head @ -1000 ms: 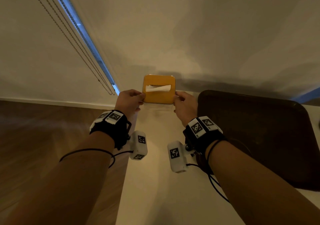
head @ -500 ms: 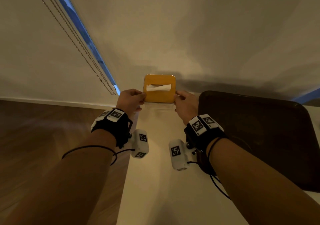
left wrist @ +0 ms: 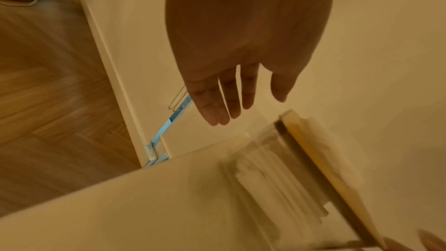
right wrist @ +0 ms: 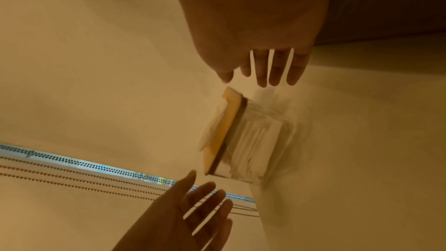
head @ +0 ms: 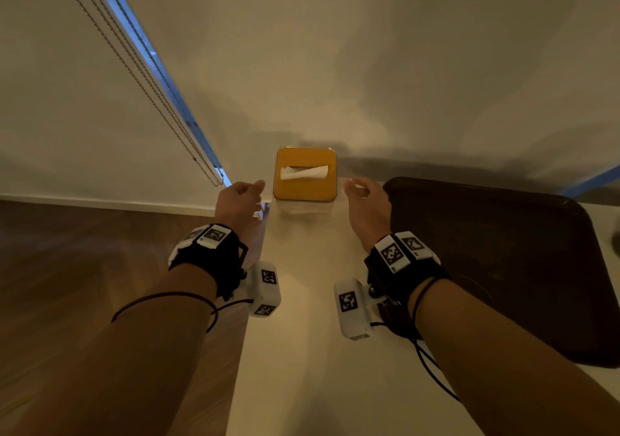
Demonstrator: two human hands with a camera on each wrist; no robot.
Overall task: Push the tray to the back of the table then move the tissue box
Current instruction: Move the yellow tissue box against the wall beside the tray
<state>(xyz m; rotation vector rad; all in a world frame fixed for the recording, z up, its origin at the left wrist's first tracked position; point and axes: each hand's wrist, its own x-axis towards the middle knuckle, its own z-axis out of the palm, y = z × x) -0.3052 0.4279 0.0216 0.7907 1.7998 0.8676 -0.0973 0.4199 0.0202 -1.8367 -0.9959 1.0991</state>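
Note:
A clear tissue box (head: 304, 180) with an orange lid and a white tissue poking out stands at the table's far left corner against the wall; it also shows as the tissue box (left wrist: 301, 175) and the tissue box (right wrist: 246, 140). My left hand (head: 241, 197) hovers just left of it with straight fingers (left wrist: 229, 100), holding nothing. To the box's right my right hand (head: 364, 200) is spread, its fingers (right wrist: 272, 68) apart from the box. The dark brown tray (head: 503, 261) lies to the right, near the wall.
The white table (head: 302, 351) runs away from me, its left edge dropping to a wood floor (head: 84, 268). Blind cords (head: 141, 80) hang by a window strip on the left wall. The back wall stands right behind the box.
Both hands gripped the tissue box's sides before; now they have let go and moved outward, fingers spread. The box stands by itself at the back corner.

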